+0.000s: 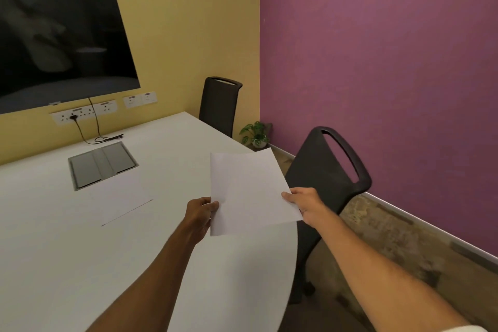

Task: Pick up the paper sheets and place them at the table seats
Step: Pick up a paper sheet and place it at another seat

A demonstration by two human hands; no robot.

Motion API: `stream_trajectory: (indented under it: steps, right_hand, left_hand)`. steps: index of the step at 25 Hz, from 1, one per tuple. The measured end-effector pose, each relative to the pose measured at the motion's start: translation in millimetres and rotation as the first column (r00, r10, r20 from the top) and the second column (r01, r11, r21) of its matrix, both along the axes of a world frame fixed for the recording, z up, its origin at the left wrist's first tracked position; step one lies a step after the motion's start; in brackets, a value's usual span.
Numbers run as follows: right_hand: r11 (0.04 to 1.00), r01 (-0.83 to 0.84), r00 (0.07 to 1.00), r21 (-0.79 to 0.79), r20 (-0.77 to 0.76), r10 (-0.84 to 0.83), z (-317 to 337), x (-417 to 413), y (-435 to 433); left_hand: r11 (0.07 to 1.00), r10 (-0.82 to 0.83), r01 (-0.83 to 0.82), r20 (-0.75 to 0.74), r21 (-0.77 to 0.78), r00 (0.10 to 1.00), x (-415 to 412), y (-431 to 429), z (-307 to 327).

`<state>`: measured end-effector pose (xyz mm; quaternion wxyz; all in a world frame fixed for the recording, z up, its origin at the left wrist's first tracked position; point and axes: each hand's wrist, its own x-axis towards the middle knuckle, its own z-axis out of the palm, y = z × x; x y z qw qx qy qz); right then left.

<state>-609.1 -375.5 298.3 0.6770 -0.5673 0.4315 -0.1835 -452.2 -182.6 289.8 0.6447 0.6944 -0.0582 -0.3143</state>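
Observation:
I hold a white paper sheet (249,191) in both hands above the right edge of the white table (80,250). My left hand (200,214) pinches its lower left edge, and my right hand (304,203) grips its right corner. Another white paper sheet (122,197) lies flat on the table to the left, hard to tell from the tabletop except for its dark lower edge. A black chair (327,178) stands at the table's right side, just beyond the held sheet. A second black chair (219,104) stands at the far right corner.
A grey cable hatch (102,164) is set into the table's middle. A black screen (62,48) hangs on the yellow wall above sockets (78,114) with a trailing cable. A small potted plant (256,133) sits in the corner by the purple wall.

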Motion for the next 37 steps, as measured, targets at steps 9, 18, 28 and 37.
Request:
stream_trajectory:
  steps: [9, 18, 28, 37]
  right_hand:
    - [0.997, -0.015, 0.999, -0.079, 0.03, 0.018, 26.7, -85.6, -137.7]
    - [0.996, 0.039, 0.998, -0.08, 0.061, -0.034, 41.6, -110.3, -247.8]
    - [0.999, -0.035, 0.996, -0.034, 0.083, 0.038, 24.8, -33.9, -396.2]
    - [0.992, -0.124, 0.991, 0.014, 0.055, 0.123, 7.5, 50.7, -526.3]
  left_hand:
    - [1.0, 0.007, -0.007, 0.04, -0.002, 0.999, -78.7, -142.9, 36.7]
    - [0.997, -0.038, 0.035, 0.053, 0.063, 0.998, -89.8, -258.8, 53.9]
    - [0.997, 0.052, -0.052, 0.003, 0.058, 0.999, -30.4, -394.7, 40.7]
    - [0.985, 0.142, -0.142, -0.001, 0.097, 0.99, 34.3, -510.4, 37.1]
